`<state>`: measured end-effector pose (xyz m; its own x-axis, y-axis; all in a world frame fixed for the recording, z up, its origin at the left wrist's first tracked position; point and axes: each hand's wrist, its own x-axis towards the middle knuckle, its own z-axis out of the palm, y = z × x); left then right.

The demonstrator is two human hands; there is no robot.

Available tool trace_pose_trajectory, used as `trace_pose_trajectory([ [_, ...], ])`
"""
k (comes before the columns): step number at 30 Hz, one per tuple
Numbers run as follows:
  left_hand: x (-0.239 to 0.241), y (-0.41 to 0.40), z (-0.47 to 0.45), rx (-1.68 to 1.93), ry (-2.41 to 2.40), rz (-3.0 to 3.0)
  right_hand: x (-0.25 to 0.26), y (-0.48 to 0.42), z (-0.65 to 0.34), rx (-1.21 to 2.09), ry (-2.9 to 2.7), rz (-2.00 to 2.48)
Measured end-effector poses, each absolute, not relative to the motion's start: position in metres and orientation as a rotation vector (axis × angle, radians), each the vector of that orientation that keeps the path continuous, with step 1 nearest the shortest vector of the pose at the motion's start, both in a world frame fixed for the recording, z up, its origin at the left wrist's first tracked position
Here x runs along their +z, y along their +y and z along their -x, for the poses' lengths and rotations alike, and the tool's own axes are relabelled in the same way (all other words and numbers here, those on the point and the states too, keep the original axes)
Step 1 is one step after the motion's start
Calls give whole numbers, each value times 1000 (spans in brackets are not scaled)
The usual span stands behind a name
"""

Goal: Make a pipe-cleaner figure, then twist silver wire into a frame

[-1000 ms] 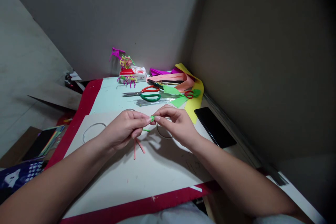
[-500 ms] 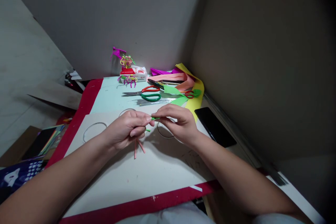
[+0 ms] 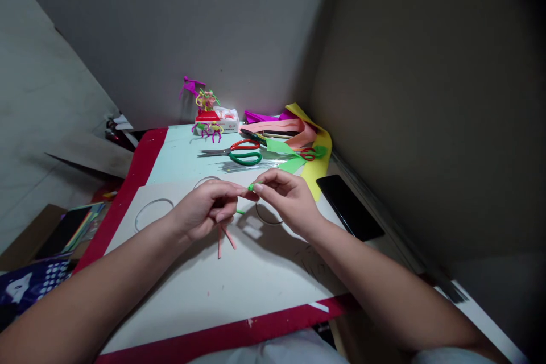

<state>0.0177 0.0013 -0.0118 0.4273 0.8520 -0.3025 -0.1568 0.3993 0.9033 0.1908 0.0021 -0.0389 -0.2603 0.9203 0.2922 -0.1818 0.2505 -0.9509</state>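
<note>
Above the middle of the table my two hands meet at a small bright green piece [image 3: 250,187] that looks like twisted crepe paper. My left hand [image 3: 209,207] pinches it from the left between thumb and forefinger, the other fingers curled. My right hand [image 3: 292,196] grips the same piece from the right with thumb and fingertips. Below the left hand, two thin pink wrapped legs [image 3: 226,239] and a short green stick end [image 3: 240,212] show; whether they hang from the hand or lie on the board, I cannot tell.
Wire loops [image 3: 153,202] lie beside the hands. Behind are scissors [image 3: 239,152], loose thin wires [image 3: 247,166], and yellow [image 3: 318,148], pink and green crepe strips. Small wire figures [image 3: 207,99] stand on and by a box [image 3: 226,120]. A black phone [image 3: 350,206] lies at right.
The right thumb has moved up onto the green piece, with its nail now showing. The left fingers have straightened slightly. Objects on the table have not moved.
</note>
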Motion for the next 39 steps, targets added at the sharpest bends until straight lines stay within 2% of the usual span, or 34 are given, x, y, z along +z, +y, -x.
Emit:
trace_pose_trajectory([
  [5,-10,0,-18,726,934,-917,-43,6,-188,1527,-1225,678],
  [11,-6,-3,-17,706,974,-947,-47,7,-188,1528,-1261,672],
  [17,-3,-7,-18,718,1018,-1052,-41,3,-192,871,-1654,739],
  [20,-2,-9,-19,729,1012,-1087,-38,2,-194,655,-1743,677],
  [35,-9,-3,-18,657,894,-820,-54,-4,-190,-105,-1796,689],
  [39,-7,-5,-16,672,951,-935,-56,-4,-190,-75,-1839,669],
])
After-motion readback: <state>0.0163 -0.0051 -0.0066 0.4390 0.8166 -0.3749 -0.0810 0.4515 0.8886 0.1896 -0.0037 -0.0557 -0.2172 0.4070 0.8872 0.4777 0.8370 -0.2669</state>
